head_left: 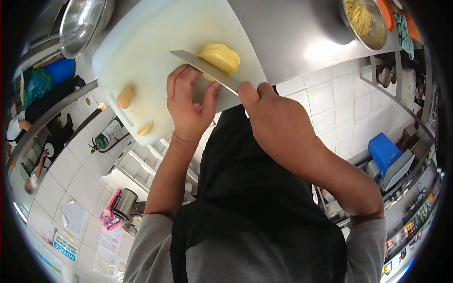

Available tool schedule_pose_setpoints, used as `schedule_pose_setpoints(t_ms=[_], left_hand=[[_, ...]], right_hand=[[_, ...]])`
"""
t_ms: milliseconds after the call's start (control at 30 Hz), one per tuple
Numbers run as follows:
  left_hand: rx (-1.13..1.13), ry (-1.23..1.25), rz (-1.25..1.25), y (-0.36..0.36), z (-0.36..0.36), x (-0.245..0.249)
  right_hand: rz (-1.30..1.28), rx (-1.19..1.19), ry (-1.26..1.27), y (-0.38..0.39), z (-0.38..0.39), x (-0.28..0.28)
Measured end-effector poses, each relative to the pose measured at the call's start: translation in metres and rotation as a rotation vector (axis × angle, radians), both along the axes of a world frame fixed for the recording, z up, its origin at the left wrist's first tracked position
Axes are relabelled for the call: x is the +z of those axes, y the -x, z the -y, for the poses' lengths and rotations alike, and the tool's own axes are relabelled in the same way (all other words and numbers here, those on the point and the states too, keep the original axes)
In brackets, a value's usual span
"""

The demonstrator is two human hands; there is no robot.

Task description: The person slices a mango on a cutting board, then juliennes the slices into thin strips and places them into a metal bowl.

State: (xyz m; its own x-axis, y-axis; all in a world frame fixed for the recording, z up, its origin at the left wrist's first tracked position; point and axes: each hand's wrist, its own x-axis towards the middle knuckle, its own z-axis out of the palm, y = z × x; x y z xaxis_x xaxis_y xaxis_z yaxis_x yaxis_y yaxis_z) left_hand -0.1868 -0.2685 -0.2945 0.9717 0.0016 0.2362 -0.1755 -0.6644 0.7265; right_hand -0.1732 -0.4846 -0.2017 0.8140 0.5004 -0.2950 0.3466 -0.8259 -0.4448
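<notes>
My right hand (281,122) is wrapped round the handle of a kitchen knife (203,65), its blade slanting across the cutting board (155,52). On the far side of the blade lies a pile of yellow slices (221,56), which look like peeled potato. My left hand (191,104) has its fingers curled and thumb bent against the near side of the blade, holding a small yellow potato piece mostly hidden by the fingers and knife. Two paler pieces lie to the left on the board: a rounded chunk (125,97) and a thin offcut (145,129).
A metal colander (84,26) stands at the upper left beside the board. On the steel counter (302,37), at the upper right, a metal bowl (375,40) holds thin yellow strips, with a teal cloth (403,35) beside it. People appear at far left.
</notes>
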Motion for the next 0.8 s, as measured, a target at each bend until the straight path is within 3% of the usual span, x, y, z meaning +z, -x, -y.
schedule_pose_setpoints(t_ms=[167, 267, 367, 800], left_hand=[[0.017, -0.018, 0.006, 0.004, 0.000, 0.000], [-0.040, -0.129, 0.061, 0.004, -0.007, -0.003], [-0.023, -0.111, 0.028, 0.006, -0.005, -0.002], [0.016, -0.057, -0.011, 0.008, -0.005, -0.005]], right_hand=[[-0.058, -0.017, 0.008, 0.002, 0.001, 0.022], [-0.245, -0.098, 0.005, 0.009, 0.005, 0.048], [-0.124, -0.022, 0.051, 0.014, 0.011, 0.054], [-0.114, -0.034, -0.032, 0.007, 0.005, 0.030]])
